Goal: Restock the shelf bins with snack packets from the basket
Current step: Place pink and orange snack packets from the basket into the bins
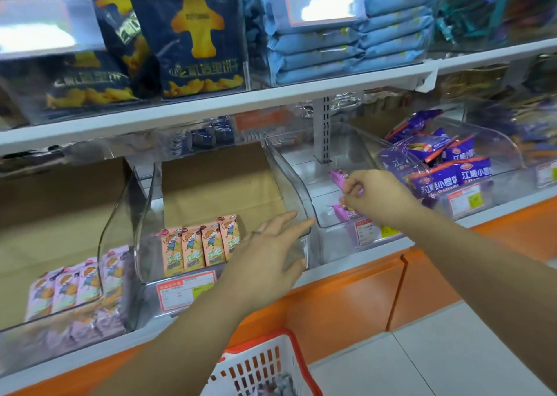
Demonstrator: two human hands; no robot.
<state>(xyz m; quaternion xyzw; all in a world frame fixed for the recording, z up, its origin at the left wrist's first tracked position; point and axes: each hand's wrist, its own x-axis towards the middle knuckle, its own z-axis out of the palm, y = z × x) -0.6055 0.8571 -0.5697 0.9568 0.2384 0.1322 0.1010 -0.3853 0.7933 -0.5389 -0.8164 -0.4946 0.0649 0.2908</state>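
1. Reaching into the middle bin (297,181), my right hand (376,196) pinches a pink packet (338,174) by its near end, fingers curled on it.
2. A second packet (346,213) lies on the bin floor, at six o'clock from the first.
3. My left hand (268,260) is flat with straight fingers, touching the bin's front lip at eight o'clock from the right.
4. The basket (262,362) sits at six o'clock; its contents are blurred.
5. I judge the packet light, soft and slick. It is best pinched gently at a sealed end, as the snack may crush.
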